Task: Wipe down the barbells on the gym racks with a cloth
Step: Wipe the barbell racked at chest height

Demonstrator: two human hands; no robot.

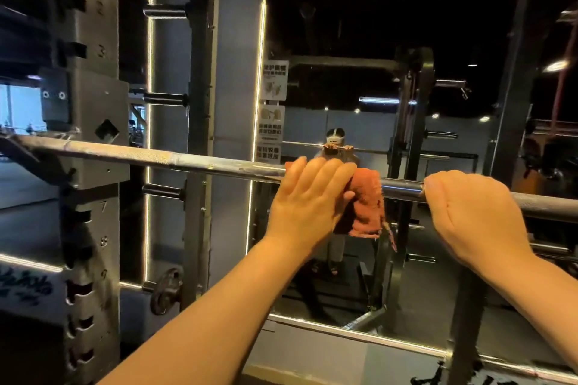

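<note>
The barbell (187,161) is resting across the rack (90,134). The left hand (308,197) is clasping the red cloth (367,206) draped over it, while the right hand (475,212) is gripping the bare bar nearby.

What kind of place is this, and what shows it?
Most likely a gym: a steel barbell rests on a numbered rack upright, with storage pegs and a wall mirror behind.

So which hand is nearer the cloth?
Left. The left hand holds the cloth on the barbell; the right hand grips the bare barbell further right, clear of it.
</note>
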